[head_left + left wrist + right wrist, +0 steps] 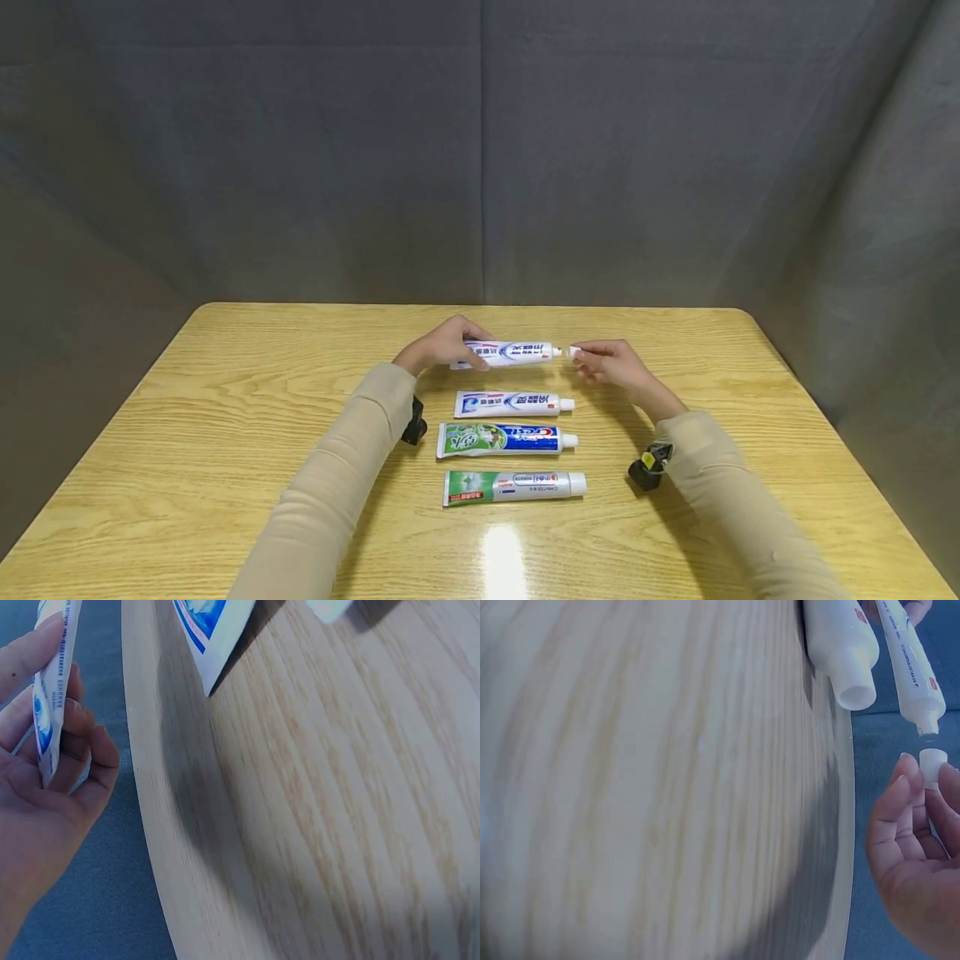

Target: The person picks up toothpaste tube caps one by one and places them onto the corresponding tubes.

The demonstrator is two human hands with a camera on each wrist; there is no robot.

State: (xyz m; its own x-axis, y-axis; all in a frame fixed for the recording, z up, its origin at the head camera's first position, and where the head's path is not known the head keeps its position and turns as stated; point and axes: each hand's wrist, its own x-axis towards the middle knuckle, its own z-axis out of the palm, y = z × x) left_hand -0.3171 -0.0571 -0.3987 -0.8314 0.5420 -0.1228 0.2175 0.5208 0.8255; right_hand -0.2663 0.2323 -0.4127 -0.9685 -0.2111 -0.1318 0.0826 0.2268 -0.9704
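My left hand [448,342] grips a white and blue toothpaste tube [517,353] near its flat end, holding it over the far part of the table. In the left wrist view, the thumb and fingers close around that tube's crimped end [46,742]. The tube's nozzle [928,729] is bare and points right. Just off the nozzle, my right hand [611,364] pinches a small white cap [932,766] between thumb and fingers. A narrow gap shows between cap and nozzle.
Nearer on the wooden table [225,450] lie three capped toothpaste tubes in a column: a white and blue one [510,404], a green and blue one [495,439] and a green and silver one [513,487]. A grey curtain [480,167] hangs behind the table.
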